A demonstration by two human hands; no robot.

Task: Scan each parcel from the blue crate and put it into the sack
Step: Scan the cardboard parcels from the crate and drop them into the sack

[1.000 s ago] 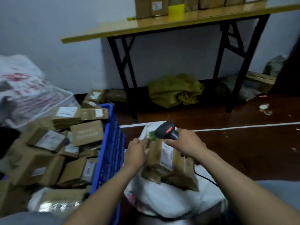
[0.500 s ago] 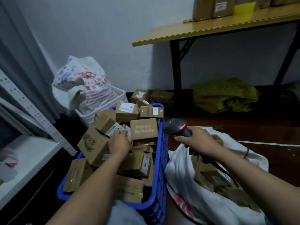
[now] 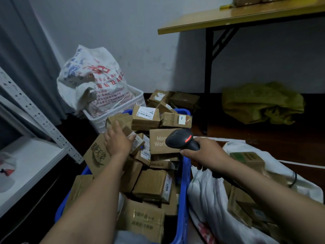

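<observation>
Now the left grip (image 3: 117, 143) hovers open-fingered, holding nothing, over the heaped parcels (image 3: 151, 184) in the blue crate (image 3: 185, 191). It should settle on one loose top parcel, label upward, and lift it toward the scanner (image 3: 182, 139), which the right grip (image 3: 206, 154) clasps above the crate's rim, beside the sack (image 3: 209, 196). Half a second ago the left grip lay curled on the pile; it has since lifted and spread.
</observation>
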